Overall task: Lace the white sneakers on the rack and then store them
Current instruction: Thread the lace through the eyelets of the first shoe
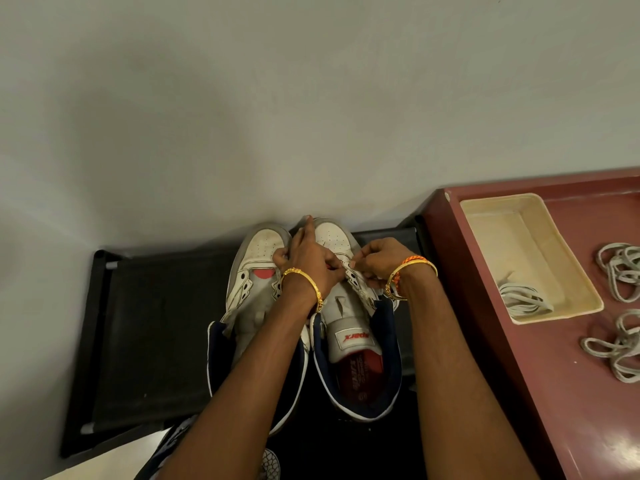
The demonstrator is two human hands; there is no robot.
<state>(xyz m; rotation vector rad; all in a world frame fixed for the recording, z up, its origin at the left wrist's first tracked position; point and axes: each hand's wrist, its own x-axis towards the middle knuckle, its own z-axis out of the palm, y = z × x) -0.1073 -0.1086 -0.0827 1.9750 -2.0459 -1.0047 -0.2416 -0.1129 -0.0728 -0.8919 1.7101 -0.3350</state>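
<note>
Both sneakers sit on the rack (145, 327); our left hand (308, 261) and right hand (375, 263) pinch the right sneaker (349, 327) at its lowest eyelets. We should draw the lace ends even.

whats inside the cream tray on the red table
A single bundle of white laces lies in the near corner of the cream tray; the rest of its floor is bare. Nothing covers the inside.
</note>
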